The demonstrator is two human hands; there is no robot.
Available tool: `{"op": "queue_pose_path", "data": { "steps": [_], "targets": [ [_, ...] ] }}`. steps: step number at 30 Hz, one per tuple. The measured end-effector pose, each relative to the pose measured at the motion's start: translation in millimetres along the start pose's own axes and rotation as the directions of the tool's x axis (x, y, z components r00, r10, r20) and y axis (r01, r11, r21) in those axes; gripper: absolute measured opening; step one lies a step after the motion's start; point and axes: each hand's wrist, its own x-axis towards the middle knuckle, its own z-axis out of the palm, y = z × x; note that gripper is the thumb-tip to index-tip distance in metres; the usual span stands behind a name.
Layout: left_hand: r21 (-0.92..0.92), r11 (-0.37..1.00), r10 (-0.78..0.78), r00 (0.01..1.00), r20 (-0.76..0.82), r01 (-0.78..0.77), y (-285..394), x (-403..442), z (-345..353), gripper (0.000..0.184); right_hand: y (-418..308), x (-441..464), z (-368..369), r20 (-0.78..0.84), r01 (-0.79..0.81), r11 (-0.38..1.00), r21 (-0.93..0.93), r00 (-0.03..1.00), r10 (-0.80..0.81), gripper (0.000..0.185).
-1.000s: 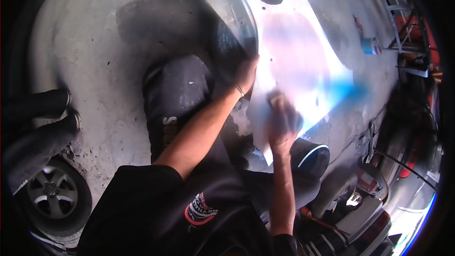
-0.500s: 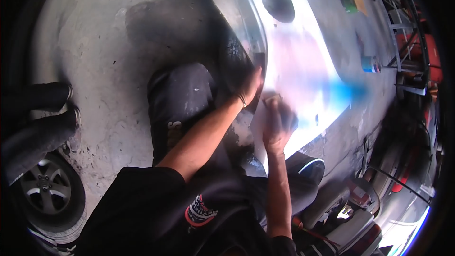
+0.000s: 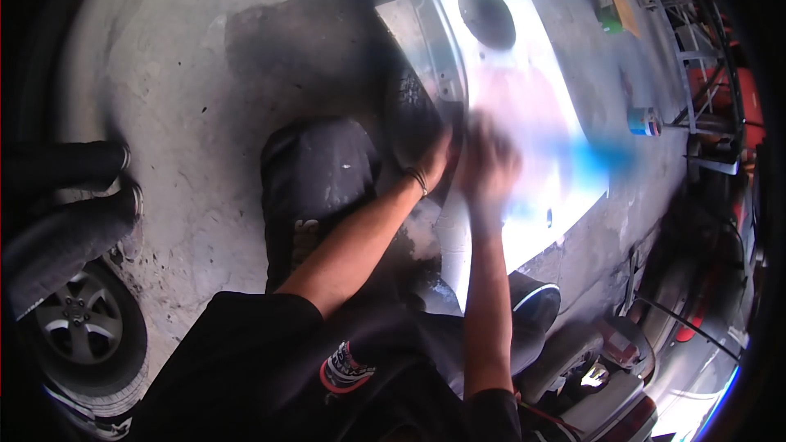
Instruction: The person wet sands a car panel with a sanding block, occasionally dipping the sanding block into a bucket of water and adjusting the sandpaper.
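A white painted car body panel [image 3: 524, 98] with a round dark opening stands tilted before me, its surface glaring in the light. My left hand [image 3: 438, 155] is at the panel's near-left edge, closed round it; its fingers are partly hidden behind the edge. My right hand [image 3: 489, 160] lies on the panel's face, close to the left hand, fingers curled and smeared by motion. Whatever is under those fingers cannot be made out. Behind the panel's left edge a dark tyre [image 3: 409, 106] shows in part.
Another person's legs [image 3: 70, 180] are at the left, above a wheel [image 3: 78, 319] with a spoked rim. A can [image 3: 644, 121] stands on the concrete floor at the right. Metal racks [image 3: 696, 57] and car parts [image 3: 622, 385] crowd the right side.
My right hand has moved up along the panel, towards the round opening. The left hand stays at the edge. The whole view has shifted slightly.
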Motion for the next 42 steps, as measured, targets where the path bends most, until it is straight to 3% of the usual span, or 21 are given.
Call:
{"op": "queue_pose_path", "data": {
  "steps": [5,7,8,9,11,12,15,16,18,23,24,25,27,28,29,31,33,34,36,40,42],
  "targets": [
    [0.008,0.997,0.081,0.99,0.117,-0.083,-24.3,19.0,-36.7,0.057,5.0,30.7,30.9,-0.004,-0.081,0.997,-0.004,0.997,0.081,0.036],
    [0.551,0.714,0.328,0.901,0.283,-0.432,7.4,9.8,-26.2,0.054,-3.9,6.1,15.5,-0.017,0.059,0.996,0.064,0.998,-0.058,0.037],
    [0.49,0.828,0.217,0.962,0.165,-0.271,3.6,5.0,-19.5,0.053,-9.5,1.8,6.5,-0.038,0.055,0.997,0.048,0.998,-0.053,0.036],
    [0.485,0.828,0.23,0.959,0.164,-0.282,-16.8,20.6,-22.6,0.053,-2.1,12.7,14.0,-0.043,0.068,0.996,0.05,0.997,-0.066,0.036],
    [0.045,0.999,-0.018,0.978,0.209,0.009,-87.3,57.4,-51.1,0.057,24.4,30.7,43.4,-0.032,0.101,0.995,0.019,0.994,-0.1,0.033],
    [0.205,0.977,-0.088,0.988,0.131,0.06,-71.6,47.0,-46.3,0.062,41.4,44.3,66.4,0.07,0.012,0.997,-0.071,0.998,-0.007,0.029],
    [0.207,0.973,-0.124,0.989,0.084,0.104,-75.4,56.8,-51.1,0.065,52.8,62.9,98.8,0.075,-0.092,0.98,-0.178,0.991,0.107,0.029],
    [0.259,0.957,-0.118,0.992,-0.049,0.127,-75.2,52.1,-48.3,0.067,44.6,64.0,82.8,0.063,-0.013,0.997,-0.078,0.998,0.018,0.031],
    [0.366,0.929,-0.062,0.998,-0.01,0.061,-66.3,52.4,-42.7,0.067,26.4,48.7,55.1,0.003,0.125,0.992,0.018,0.992,-0.125,0.036],
    [0.799,0.567,0.049,0.976,0.211,-0.201,-47.7,32.7,-39.1,0.065,44.2,68.7,75.8,0.076,0.033,0.999,0.014,0.997,-0.034,0.03],
    [0.87,0.473,0.09,0.99,0.107,-0.137,25.3,-9.8,4.1,0.058,54.8,79.1,97.7,0.056,0.035,0.997,-0.066,0.998,-0.031,0.027],
    [0.871,0.473,0.088,0.991,0.105,-0.134,18.5,-10.0,2.6,0.058,59.3,74.6,97.6,0.058,0.034,0.997,-0.065,0.998,-0.03,0.027],
    [0.406,0.913,-0.005,0.999,-0.051,0.025,-9.0,3.7,-12.9,0.045,56.1,71.6,101.6,0.113,0.019,0.998,-0.063,0.994,-0.012,0.027],
    [0.283,0.957,-0.061,0.998,0.002,0.058,-55.7,32.5,-40.4,0.041,34.5,71.4,66.7,0.03,0.123,0.986,0.109,0.991,-0.127,0.03],
    [0.155,0.983,-0.108,0.992,0.065,0.097,-94.5,59.3,-65.2,0.037,23.9,57.3,47.9,0.02,0.234,0.972,-0.001,0.972,-0.234,0.033],
    [0.328,0.938,-0.162,0.978,0.131,0.111,-95.4,60.9,-72.7,0.034,26.3,28.4,44.6,0.064,0.159,0.986,-0.045,0.986,-0.156,0.035],
    [0.492,0.787,0.334,0.927,0.17,-0.373,-99.9,47.1,-65.1,0.032,41.8,34.8,65.2,0.055,0.183,0.98,-0.078,0.982,-0.179,0.037],
    [0.497,0.785,0.325,0.929,0.178,-0.37,-80.6,36.3,-53.3,0.032,51.9,45.8,79.5,0.032,0.2,0.973,-0.116,0.98,-0.197,0.038],
    [0.221,0.975,0.005,0.997,-0.075,0.012,-33.5,12.2,-19.4,0.032,58.5,66.7,98.9,0.007,0.212,0.969,-0.125,0.977,-0.213,0.04],
    [0.33,0.944,-0.038,0.998,0.044,0.022,-39.8,27.0,-40.8,0.034,31.2,57.5,57.4,0.034,0.212,0.976,-0.041,0.977,-0.211,0.042],
    [0.316,0.929,0.164,0.98,0.115,-0.192,-44.9,16.6,-39.5,0.038,20.6,29.4,33.6,0.037,0.132,0.991,-0.002,0.991,-0.132,0.042]
  ]
}}
